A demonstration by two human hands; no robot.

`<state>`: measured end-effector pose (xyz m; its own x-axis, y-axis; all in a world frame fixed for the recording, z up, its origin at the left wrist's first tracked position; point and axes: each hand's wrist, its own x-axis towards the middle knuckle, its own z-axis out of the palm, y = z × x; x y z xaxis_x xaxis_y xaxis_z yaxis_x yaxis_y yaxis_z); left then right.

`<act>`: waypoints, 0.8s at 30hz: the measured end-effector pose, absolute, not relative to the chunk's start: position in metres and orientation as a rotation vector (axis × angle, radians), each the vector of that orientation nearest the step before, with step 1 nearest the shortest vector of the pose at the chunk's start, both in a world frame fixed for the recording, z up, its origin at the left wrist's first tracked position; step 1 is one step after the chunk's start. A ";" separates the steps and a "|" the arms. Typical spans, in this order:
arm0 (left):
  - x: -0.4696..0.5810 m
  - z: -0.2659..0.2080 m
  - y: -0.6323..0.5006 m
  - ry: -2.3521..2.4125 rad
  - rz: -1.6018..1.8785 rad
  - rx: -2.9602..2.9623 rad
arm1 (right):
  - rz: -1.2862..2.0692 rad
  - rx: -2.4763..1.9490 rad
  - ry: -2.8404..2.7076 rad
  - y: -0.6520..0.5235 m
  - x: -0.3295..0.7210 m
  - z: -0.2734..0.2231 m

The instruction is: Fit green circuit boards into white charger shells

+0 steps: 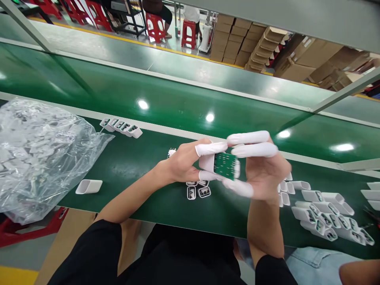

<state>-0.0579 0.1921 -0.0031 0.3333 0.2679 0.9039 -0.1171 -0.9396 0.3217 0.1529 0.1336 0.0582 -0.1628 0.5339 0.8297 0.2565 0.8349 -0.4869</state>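
Observation:
My left hand [190, 160] grips a white plastic housing [207, 163] between thumb and fingers, its open end facing right. A green circuit board [226, 165] sticks out of that open end, partly inside. My right hand [261, 170], slightly blurred, is closed around the board's outer end, thumb below and two fingers above. White finger cots cover the fingertips I can see on both hands. Beneath my hands stand several white housings [204, 192] with dark parts inside. A small white part with pins [171, 152] lies behind my left wrist.
A clear plastic bag [44, 150] full of white pieces lies at left, near a lone housing [89, 186]. Several filled housings [121, 127] line the back edge. More housings [329, 217] cover the right side. Beyond runs a green conveyor [178, 114]. Someone's jeans [317, 263] show at lower right.

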 end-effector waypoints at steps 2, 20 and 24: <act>-0.061 -0.001 0.190 0.153 1.577 2.249 | 0.237 -0.529 -1.667 0.131 0.153 0.061; -0.070 0.006 0.195 0.110 1.590 2.269 | 0.282 -0.463 -1.822 0.123 0.158 0.058; -0.069 0.007 0.196 0.097 1.635 2.269 | 0.283 -0.478 -1.825 0.123 0.156 0.058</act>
